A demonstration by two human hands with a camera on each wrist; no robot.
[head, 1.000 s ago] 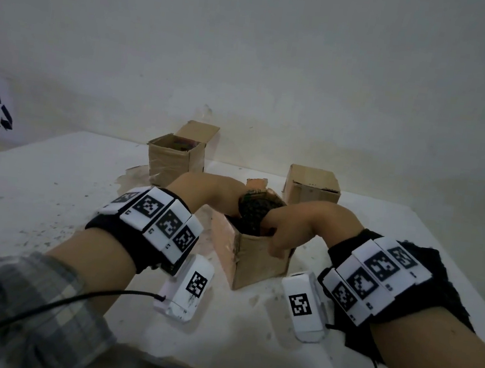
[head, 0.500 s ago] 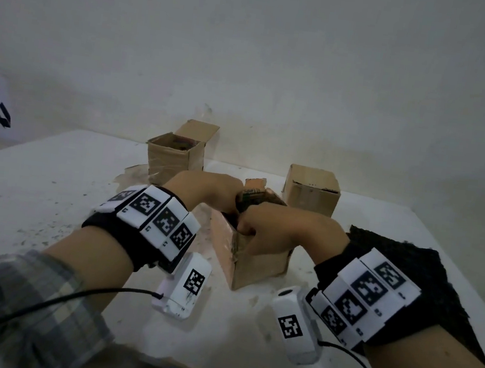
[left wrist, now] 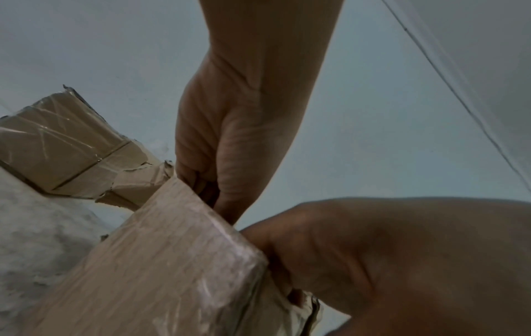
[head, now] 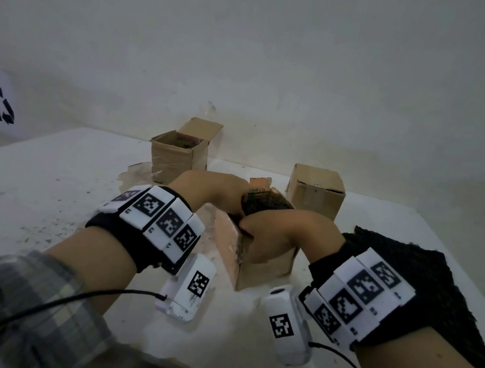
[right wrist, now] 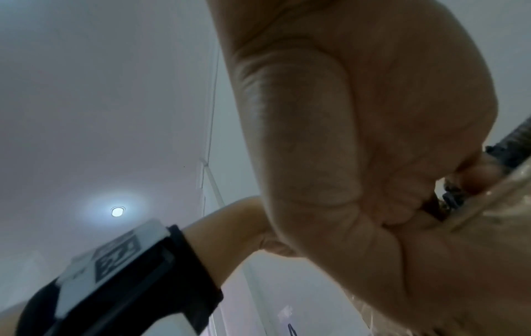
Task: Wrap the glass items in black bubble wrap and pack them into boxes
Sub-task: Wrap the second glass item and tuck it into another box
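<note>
Head view: my left hand [head: 215, 192] and my right hand [head: 271, 236] meet over the open brown cardboard box [head: 255, 265] at the middle of the white worktop [head: 36, 189]. The glass item wrapped in black bubble wrap [head: 263, 206] stands in the box's mouth, its top above the rim. Fingers of both hands curl around the bundle, the right also over the near wall. A spare black bubble-wrap sheet [head: 425, 279] lies at right; an open cardboard box [head: 174, 157] and a shut cardboard box [head: 315, 189] stand behind, well apart.

Left wrist view: my left fingers [left wrist: 201, 177] bend down behind the taped box wall [left wrist: 161, 261]; their tips are hidden inside. My right hand [left wrist: 388, 250] crowds the near corner.

Right wrist view: my right fingers [right wrist: 474, 172] press together on a strip of black wrap [right wrist: 514, 145] at the box rim.

Handling, by judgement: the bundle is probably light, soft outside, brittle within, and the wrap may slide on glass. It is best held low around the sides, not by loose wrap. The glass itself, the box's depth and whether the bundle touches bottom cannot be seen.
</note>
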